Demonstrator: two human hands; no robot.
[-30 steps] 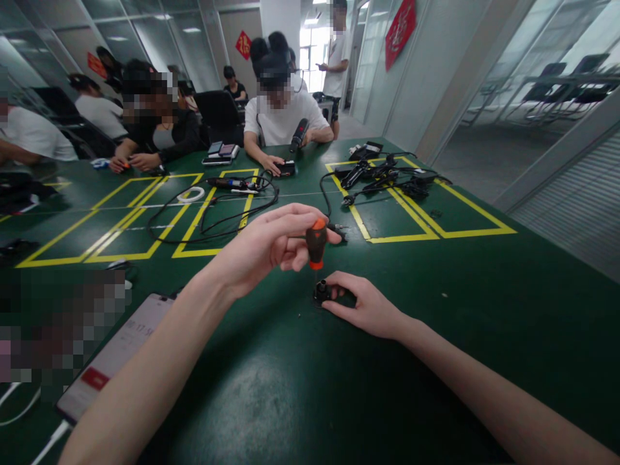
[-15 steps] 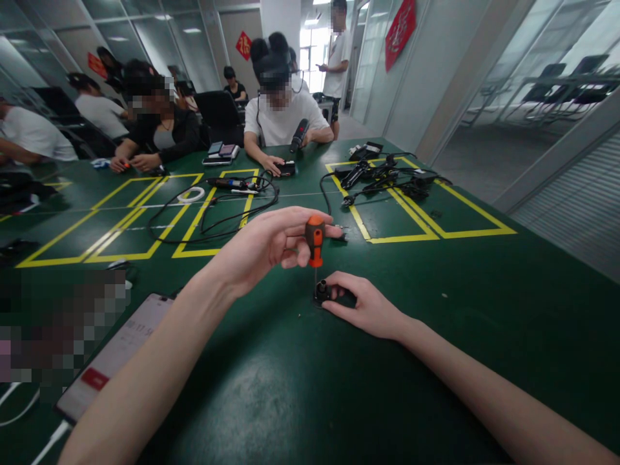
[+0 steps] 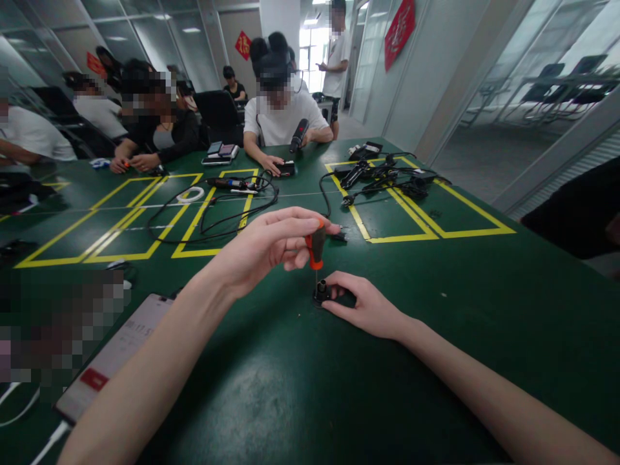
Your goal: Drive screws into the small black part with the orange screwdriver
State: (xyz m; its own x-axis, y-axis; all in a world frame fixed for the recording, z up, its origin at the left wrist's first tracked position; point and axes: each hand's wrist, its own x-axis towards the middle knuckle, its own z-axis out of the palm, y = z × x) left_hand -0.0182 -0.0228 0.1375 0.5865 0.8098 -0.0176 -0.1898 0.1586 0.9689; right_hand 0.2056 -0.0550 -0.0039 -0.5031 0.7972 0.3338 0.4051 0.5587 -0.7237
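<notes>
My left hand [image 3: 264, 248] grips the orange and black handle of a small screwdriver [image 3: 316, 248], held upright with its tip down. Directly under the tip sits a small black part [image 3: 321, 292] on the green table [image 3: 290, 387]. My right hand [image 3: 365, 307] lies flat on the table with its fingers closed round that part, steadying it. The lower end of the screwdriver shaft meets the top of the part.
A phone [image 3: 109, 358] with a cable lies at the near left. Yellow tape boxes hold black cables [image 3: 217, 216] and chargers [image 3: 387, 177] farther back. Several people sit along the far and left edges. A dark shape [image 3: 576, 213] stands at the right edge.
My left fingers have shifted round the screwdriver handle, covering its top more. A dark shape has come into view at the right edge. My right hand stays put.
</notes>
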